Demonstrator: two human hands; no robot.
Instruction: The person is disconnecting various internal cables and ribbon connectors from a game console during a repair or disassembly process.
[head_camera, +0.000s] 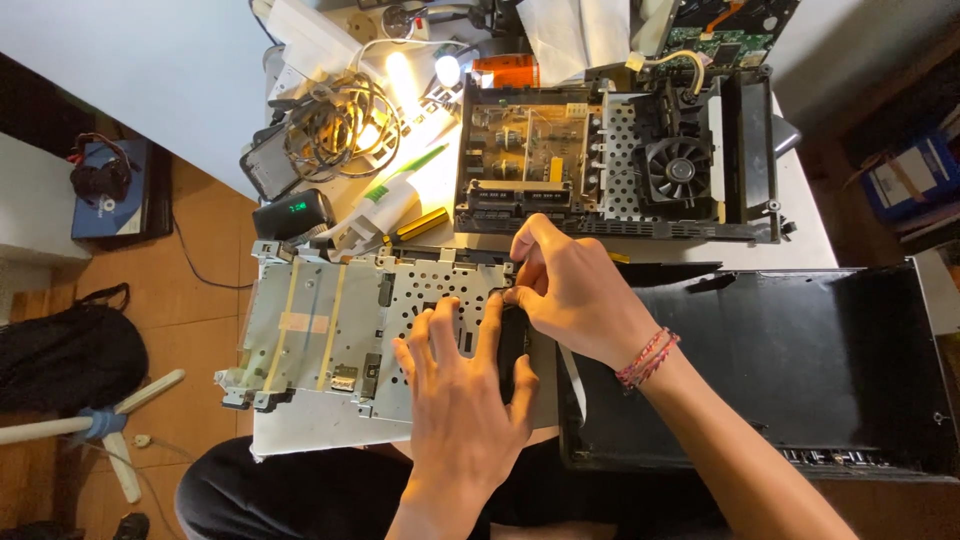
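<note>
Working on a perforated metal shield plate (400, 310) that lies across the lap and the near desk edge, at about 7 o'clock from the opened console chassis (615, 160). Left hand (462, 400) is flat on the plate, fingers spread apart, pressing it down; not clamped on anything. Right hand (572, 290) sits at the plate's 3 o'clock edge, thumb and fingers pinched together on a small black part (512, 345) there; can't tell if it's a clip, connector or bracket. Progress, as I judge it: teardown is well along. Black outer shell (800, 350) is already off and parked at 3 o'clock from the hands, chassis is open with cooling fan (678, 168) and power board (525, 140) exposed, shield plate is out of the chassis. What's left looks like freeing that black piece from the plate; fan and boards still sit in the chassis. Clutter at 11 o'clock: coiled cables (335, 125), yellow-handled screwdriver (420, 223), small black device with green display (293, 212). White ribbon cable (572, 375) hangs under the right wrist.
</note>
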